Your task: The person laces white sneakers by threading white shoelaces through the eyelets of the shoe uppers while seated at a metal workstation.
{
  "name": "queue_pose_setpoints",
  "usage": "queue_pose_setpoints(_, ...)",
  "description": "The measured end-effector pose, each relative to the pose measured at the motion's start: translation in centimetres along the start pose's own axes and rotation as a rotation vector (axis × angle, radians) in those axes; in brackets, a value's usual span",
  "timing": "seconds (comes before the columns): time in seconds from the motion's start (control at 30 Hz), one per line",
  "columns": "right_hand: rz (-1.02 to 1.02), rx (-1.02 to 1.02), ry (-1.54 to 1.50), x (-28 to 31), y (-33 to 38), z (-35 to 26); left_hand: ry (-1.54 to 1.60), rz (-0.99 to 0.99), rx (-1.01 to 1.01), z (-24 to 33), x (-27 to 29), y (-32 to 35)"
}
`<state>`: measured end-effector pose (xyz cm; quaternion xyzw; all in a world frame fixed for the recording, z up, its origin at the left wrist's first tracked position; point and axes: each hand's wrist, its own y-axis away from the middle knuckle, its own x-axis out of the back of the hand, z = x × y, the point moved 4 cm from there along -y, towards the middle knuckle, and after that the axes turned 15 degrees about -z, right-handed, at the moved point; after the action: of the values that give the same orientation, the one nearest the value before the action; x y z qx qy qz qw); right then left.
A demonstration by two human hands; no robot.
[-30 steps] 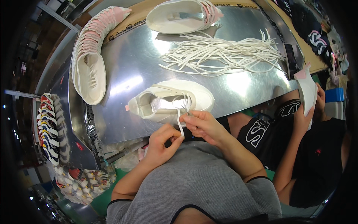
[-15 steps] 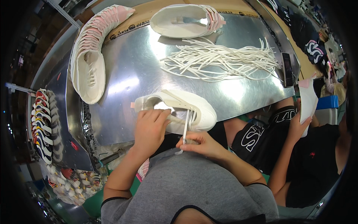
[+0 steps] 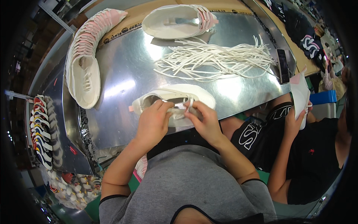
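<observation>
A stack of white-and-pink shoe uppers curves along the metal counter. My left hand and right hand each close their grip on the white shoe at the counter's near edge, loose white laces beyond.

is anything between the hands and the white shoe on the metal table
Nothing visible. The left hand and right hand are already on the white shoe, fingers at its lace. The loose laces lie farther back, apart from it.
</observation>
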<state>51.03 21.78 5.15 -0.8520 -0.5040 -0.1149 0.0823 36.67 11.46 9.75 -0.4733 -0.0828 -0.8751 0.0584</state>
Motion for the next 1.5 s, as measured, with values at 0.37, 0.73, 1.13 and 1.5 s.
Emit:
queue_pose_setpoints(0.37,0.094,0.113,0.188,0.7,-2.1,0.6,0.238,-0.108,-0.051,-0.4,-1.0,-1.0)
queue_pose_setpoints(0.73,-0.017,-0.129,-0.131,-0.5,2.6,0.5,0.163,-0.069,0.071,-0.4,-1.7,-1.4)
queue_pose_setpoints(1.13,-0.006,-0.249,0.023,-2.0,1.5,1.6,0.16,-0.011,-0.093,0.3,-3.1,0.0)
queue_pose_setpoints(1.5,0.101,-0.145,0.19,5.5,3.4,-2.0,-0.025,0.227,-0.344,-0.4,-3.6,2.8)
